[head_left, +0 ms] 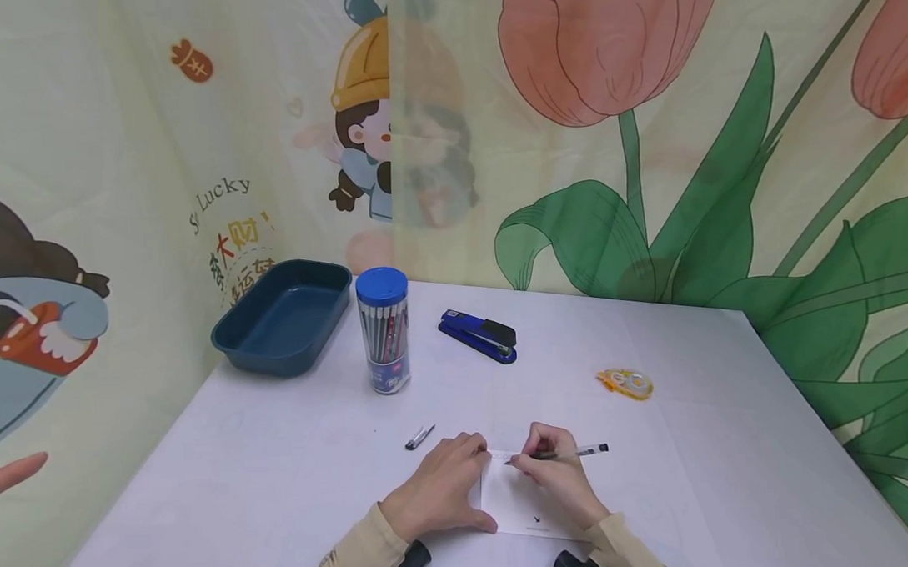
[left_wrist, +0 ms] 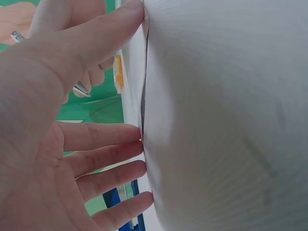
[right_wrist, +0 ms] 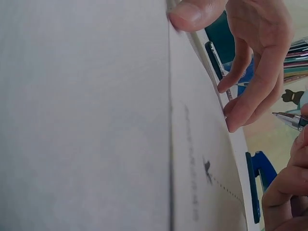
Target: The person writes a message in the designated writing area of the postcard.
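A small white sheet of paper (head_left: 510, 503) with a tiny dark bird print near its lower edge lies on the white table (head_left: 341, 488). My left hand (head_left: 446, 484) rests along the sheet's left edge, fingertips and thumb on it, fingers spread and fairly straight in the left wrist view. A gel pen (head_left: 592, 450) with a clear barrel is pinched in my right hand (head_left: 562, 476), over the upper part of the sheet. In the right wrist view the pen's metal tip (right_wrist: 284, 116) shows clear of the paper. Beyond my left fingers lies a pen cap (head_left: 419, 437).
A dark blue tray (head_left: 223, 346) stands at the back left, beside a clear tub of pencils (head_left: 384, 332) with a blue lid. The blue stapler (head_left: 478, 336) sits behind the hands, and an orange correction tape (head_left: 626, 383) lies to the right. Printed curtains (head_left: 453, 258) hang behind the table.
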Tool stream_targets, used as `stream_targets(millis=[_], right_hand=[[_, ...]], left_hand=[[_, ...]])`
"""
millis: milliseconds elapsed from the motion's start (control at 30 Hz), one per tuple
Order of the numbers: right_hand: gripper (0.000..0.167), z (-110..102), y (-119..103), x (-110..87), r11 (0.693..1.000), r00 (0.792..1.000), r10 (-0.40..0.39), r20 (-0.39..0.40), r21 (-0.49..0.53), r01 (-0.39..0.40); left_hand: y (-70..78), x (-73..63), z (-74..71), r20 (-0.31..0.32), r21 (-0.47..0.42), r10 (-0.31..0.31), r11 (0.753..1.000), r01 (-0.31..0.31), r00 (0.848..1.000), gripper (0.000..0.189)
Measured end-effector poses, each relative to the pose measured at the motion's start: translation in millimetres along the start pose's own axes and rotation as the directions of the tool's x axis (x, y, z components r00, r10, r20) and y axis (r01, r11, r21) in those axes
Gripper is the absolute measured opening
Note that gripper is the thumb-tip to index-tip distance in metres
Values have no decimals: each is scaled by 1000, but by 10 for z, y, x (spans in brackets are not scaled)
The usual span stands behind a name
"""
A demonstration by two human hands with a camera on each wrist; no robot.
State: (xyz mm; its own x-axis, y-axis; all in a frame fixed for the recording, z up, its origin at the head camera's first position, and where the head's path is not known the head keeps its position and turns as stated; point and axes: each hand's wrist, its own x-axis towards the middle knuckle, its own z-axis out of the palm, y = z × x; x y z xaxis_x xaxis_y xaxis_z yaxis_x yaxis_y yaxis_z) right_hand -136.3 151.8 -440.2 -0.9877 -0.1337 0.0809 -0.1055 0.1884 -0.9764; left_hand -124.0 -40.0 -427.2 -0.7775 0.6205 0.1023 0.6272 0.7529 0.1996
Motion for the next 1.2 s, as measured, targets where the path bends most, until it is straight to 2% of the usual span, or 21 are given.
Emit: stream_targets(millis=[367,600,1033,1200], right_hand=[[22,86,78,63,999,999,43,1,-15,-43],[22,127,92,62,1000,1000,-15,2,-16,15],[20,149,176,88,997,997,-70,23,-39,71],[22,196,108,70,991,996,-85,16,-98,86]], left_hand=[[16,-3,3,2,-2,-5,1000,5,1000,72],[19,-3,14,-6,-15,-4,1000,4,1000,71],[15,-1,21,-33,-11,6,1000,-7,999,70],[15,-3,23,-44,-5,11,1000,-11,999,70]])
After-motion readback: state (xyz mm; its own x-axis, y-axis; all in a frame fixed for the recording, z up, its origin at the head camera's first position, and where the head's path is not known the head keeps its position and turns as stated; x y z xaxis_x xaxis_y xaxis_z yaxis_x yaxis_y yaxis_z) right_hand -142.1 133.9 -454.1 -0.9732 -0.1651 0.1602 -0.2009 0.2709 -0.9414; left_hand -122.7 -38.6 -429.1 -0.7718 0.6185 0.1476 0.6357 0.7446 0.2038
